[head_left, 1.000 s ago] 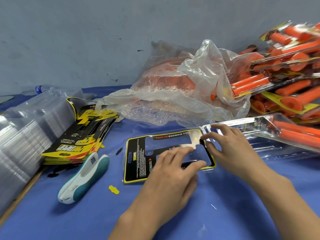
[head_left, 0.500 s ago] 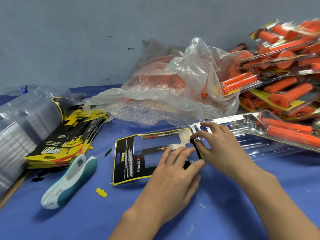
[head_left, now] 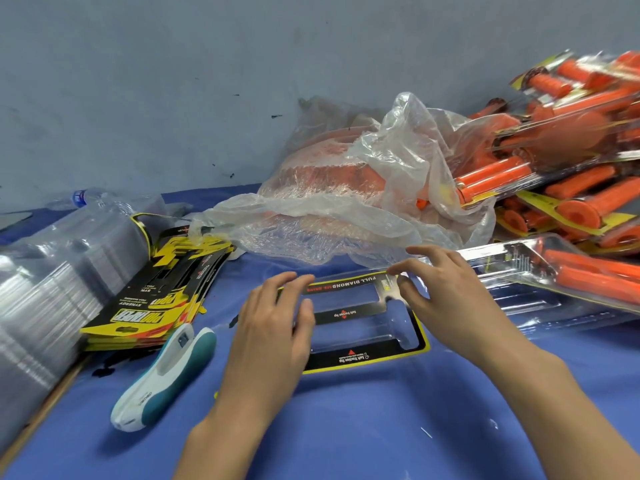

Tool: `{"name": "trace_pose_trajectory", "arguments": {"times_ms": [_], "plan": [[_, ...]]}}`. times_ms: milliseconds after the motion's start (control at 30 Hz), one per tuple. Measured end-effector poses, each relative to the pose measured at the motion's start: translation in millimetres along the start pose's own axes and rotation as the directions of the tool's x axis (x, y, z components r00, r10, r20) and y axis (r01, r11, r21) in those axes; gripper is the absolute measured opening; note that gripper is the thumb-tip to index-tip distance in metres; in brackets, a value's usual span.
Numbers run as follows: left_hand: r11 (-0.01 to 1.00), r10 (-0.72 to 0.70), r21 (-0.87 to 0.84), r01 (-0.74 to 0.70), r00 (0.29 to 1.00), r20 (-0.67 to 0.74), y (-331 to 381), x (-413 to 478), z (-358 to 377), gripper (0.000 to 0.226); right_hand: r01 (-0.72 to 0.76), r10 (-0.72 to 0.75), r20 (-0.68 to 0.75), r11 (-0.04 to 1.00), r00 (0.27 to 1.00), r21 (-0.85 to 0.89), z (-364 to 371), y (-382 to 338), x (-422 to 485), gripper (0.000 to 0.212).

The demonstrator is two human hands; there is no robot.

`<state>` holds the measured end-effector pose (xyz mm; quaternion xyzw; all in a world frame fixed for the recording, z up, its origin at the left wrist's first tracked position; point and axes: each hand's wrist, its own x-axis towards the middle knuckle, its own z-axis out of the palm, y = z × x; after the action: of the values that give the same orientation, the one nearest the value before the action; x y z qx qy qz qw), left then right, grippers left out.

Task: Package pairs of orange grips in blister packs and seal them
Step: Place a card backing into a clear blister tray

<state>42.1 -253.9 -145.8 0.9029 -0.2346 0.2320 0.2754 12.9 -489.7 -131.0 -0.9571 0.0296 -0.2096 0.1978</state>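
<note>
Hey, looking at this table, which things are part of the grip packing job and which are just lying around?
For the job: printed card held by left hand and right hand; card stack; clear shell stack; stapler; bag of orange grips; filled open pack; finished packs pile.
Lying about: water bottle; black scrap.

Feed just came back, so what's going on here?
A person holds a black-and-yellow card insert on the blue table: the left hand grips its left end, the right hand pinches its far right corner. Nothing sits in it yet. A pack with two orange grips lies to the right.
</note>
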Motion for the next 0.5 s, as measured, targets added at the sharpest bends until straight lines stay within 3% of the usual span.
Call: {"name": "trace_pose_trajectory", "arguments": {"times_ms": [267,400,500], "plan": [[0.991,-0.126,-0.065,0.119,0.986,-0.112,-26.7,16.4,-10.5,0.031,-0.013,0.014,-0.013,0.998,1.000,0.057,-6.2,-10.3,13.9,0.026],[0.979,-0.190,-0.063,0.193,0.980,0.058,-19.3,61.7,5.2,0.032,-0.046,0.048,-0.013,0.993,0.999,0.106,-9.9,-11.0,20.9,0.028],[0.991,-0.136,0.045,0.129,0.960,0.245,0.3,106.4,24.3,0.034,-0.067,0.072,-0.023,0.986,0.997,0.154,-11.2,-11.0,26.0,0.029]]}}
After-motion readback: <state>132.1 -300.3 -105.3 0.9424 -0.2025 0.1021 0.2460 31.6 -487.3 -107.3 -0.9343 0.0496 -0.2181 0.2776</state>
